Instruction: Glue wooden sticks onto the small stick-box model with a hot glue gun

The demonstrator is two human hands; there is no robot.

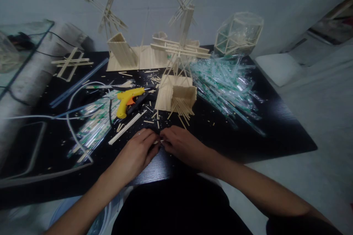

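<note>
My left hand and my right hand meet near the front edge of the black table. Their fingertips pinch a short pale wooden stick, mostly hidden by the fingers. Just beyond them, loose sticks spill out of a small wooden box on a slatted wooden base. A bundle of longer sticks lies beyond my left hand. Farther back, a yellow glue gun with an orange trigger rests on a black stand.
Plastic-wrapped stick packs lie at the left and in a heap at the right. Stick-built windmill models stand along the back wall, beside a wrapped frame. A white cable loops across the left. Below the table edge is a bucket.
</note>
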